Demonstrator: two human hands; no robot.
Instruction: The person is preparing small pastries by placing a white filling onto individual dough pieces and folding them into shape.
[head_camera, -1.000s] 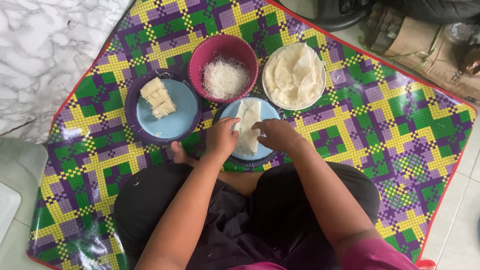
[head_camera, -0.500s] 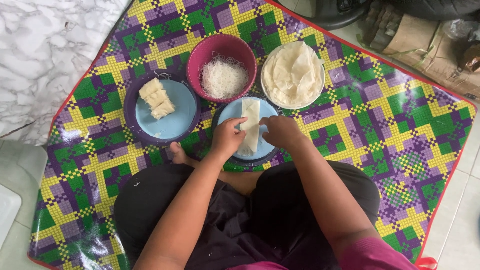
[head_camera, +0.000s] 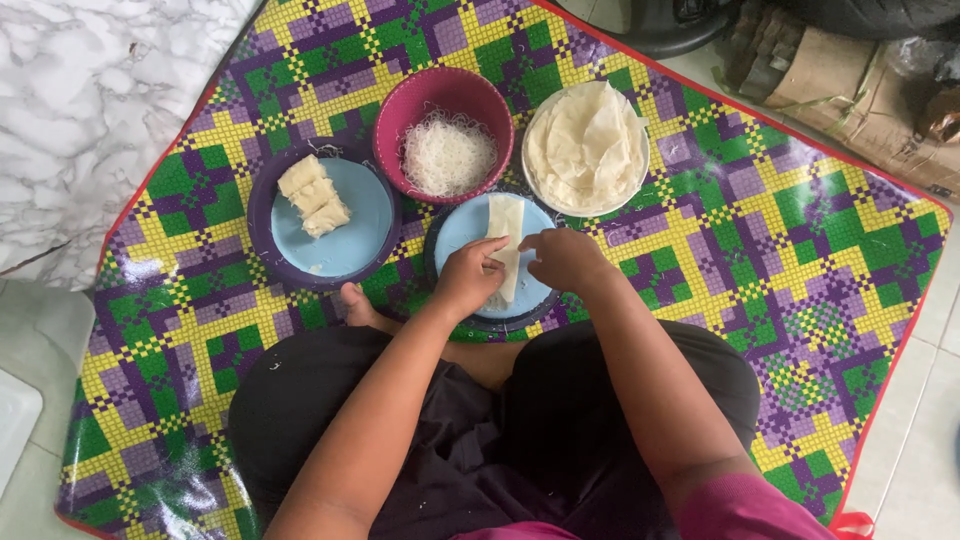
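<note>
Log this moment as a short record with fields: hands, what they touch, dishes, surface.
left hand: left hand on the pale folded wrapper sheet, fingers curled over its left edge
right hand: right hand on the same wrapper's right edge
work dish: round light-blue plate, under the wrapper
left dish: blue plate in a purple rim with three finished pale rolls
back dishes: pink woven bowl of white thin noodles; white bowl of stacked round wrappers
surface: checked purple, green and yellow plastic mat
</note>
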